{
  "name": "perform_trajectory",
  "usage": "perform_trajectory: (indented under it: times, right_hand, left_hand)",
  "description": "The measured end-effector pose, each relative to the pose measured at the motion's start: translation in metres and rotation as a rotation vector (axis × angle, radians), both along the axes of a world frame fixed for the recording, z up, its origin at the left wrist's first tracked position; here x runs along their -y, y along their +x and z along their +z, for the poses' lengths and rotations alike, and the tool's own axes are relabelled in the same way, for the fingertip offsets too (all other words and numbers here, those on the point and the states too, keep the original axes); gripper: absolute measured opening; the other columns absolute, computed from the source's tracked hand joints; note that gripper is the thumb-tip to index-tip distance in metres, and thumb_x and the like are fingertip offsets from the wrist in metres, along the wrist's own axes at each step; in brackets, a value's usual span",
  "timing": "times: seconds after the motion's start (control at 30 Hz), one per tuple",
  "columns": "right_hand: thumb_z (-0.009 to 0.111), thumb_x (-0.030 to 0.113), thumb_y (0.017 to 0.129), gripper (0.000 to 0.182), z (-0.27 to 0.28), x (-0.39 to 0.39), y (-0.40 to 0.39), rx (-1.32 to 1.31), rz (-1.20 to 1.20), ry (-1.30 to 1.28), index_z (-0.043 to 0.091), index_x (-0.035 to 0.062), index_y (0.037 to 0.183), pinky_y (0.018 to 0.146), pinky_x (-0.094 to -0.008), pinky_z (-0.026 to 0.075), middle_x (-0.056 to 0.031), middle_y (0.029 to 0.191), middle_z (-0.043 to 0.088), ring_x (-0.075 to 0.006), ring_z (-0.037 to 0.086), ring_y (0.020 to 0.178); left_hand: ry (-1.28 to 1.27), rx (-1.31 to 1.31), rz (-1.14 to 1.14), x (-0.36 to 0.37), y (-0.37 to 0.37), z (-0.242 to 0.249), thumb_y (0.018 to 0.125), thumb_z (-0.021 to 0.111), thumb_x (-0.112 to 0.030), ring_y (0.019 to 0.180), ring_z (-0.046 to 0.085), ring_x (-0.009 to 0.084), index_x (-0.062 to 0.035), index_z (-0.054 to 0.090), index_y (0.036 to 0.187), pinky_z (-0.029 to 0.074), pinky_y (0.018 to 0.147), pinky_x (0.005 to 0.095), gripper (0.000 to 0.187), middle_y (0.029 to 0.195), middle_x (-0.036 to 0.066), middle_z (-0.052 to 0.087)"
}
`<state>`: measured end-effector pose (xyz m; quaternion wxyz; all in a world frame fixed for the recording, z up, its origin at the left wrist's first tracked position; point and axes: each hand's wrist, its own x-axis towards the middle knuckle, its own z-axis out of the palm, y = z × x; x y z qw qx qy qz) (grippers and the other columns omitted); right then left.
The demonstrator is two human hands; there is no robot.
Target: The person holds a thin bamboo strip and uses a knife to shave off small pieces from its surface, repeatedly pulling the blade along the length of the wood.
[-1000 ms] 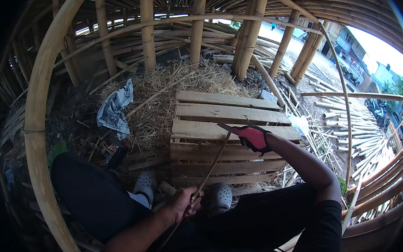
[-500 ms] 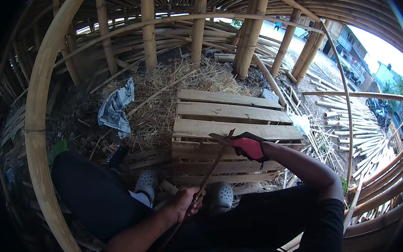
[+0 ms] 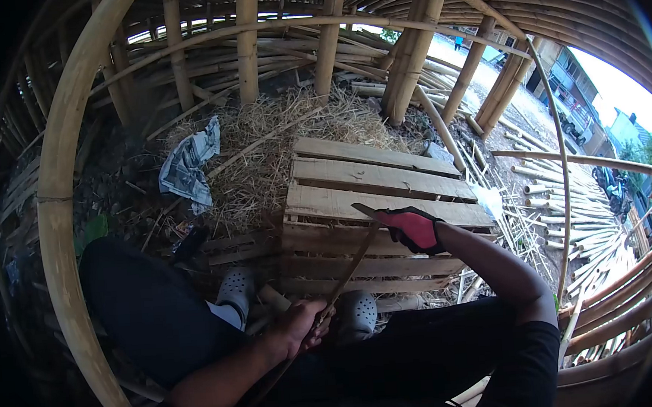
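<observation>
My bare left hand [image 3: 301, 326] is wrapped around a long, thin bamboo strip [image 3: 351, 269], low in front of my lap. The strip slants up and away to the right. At its upper end, my right hand [image 3: 416, 230], in a red and black glove, is closed on a knife [image 3: 364, 211]. The blade points up and left beyond the fingers, close to the strip's tip, and the handle is hidden in the glove. Behind the knife stands a slatted wooden crate [image 3: 384, 176].
A crumpled printed sheet [image 3: 191, 167] lies on straw [image 3: 251, 137] left of the crate. A thick curved bamboo pole [image 3: 57, 197] rises close on my left. Upright bamboo posts [image 3: 248, 51] stand behind, and many cut poles [image 3: 565, 211] lie at the right.
The knife and my right hand have moved a little up and right, toward the strip's tip. My left hand keeps its grip. The view has shifted slightly.
</observation>
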<state>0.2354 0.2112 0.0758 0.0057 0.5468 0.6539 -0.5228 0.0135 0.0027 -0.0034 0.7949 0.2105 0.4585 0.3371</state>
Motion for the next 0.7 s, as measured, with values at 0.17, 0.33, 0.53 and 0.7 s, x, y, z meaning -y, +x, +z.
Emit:
perform_trajectory:
  times: [0.17, 0.33, 0.53, 0.7]
  right_hand:
    - [0.049, 0.069, 0.086, 0.063, -0.001, -0.012, 0.002, -0.042, -0.017, -0.019, 0.059, 0.0078, 0.075, 0.041, -0.0278, 0.033, 0.0011, 0.056, 0.043, -0.0096, 0.040, 0.044]
    - [0.047, 0.072, 0.086, 0.067, 0.006, 0.013, -0.010, 0.067, 0.175, 0.002, 0.057, 0.0079, 0.068, 0.040, -0.0275, 0.031, 0.0009, 0.055, 0.045, -0.0095, 0.040, 0.043]
    - [0.050, 0.068, 0.087, 0.061, -0.006, 0.012, -0.005, -0.013, -0.006, 0.009, 0.054, 0.0107, 0.066, 0.039, -0.0261, 0.030, 0.0024, 0.054, 0.044, -0.0083, 0.037, 0.040]
    - [0.051, 0.067, 0.087, 0.061, -0.002, -0.007, -0.006, -0.042, -0.093, 0.054, 0.055, 0.0093, 0.067, 0.039, -0.0261, 0.031, 0.0013, 0.055, 0.046, -0.0090, 0.037, 0.040]
  left_hand:
    - [0.025, 0.015, -0.001, -0.002, -0.001, -0.006, 0.097, 0.035, -0.030, 0.034, 0.030, 0.0090, -0.0091, 0.050, 0.087, 0.025, 0.034, 0.0234, 0.028, 0.048, -0.002, 0.038]
    - [0.004, 0.074, 0.036, -0.002, -0.003, -0.010, 0.094, 0.043, -0.026, 0.036, 0.033, 0.0091, -0.0079, 0.052, 0.086, 0.023, 0.034, 0.0244, 0.022, 0.049, -0.001, 0.037]
    - [-0.019, 0.123, 0.032, -0.005, -0.004, -0.011, 0.094, 0.041, -0.026, 0.036, 0.033, 0.0092, -0.0074, 0.052, 0.087, 0.024, 0.033, 0.0236, 0.023, 0.048, 0.000, 0.037]
    - [0.000, 0.144, 0.005, -0.006, -0.004, -0.009, 0.095, 0.032, -0.031, 0.035, 0.028, 0.0084, -0.0129, 0.048, 0.081, 0.023, 0.033, 0.0227, 0.028, 0.048, -0.004, 0.034]
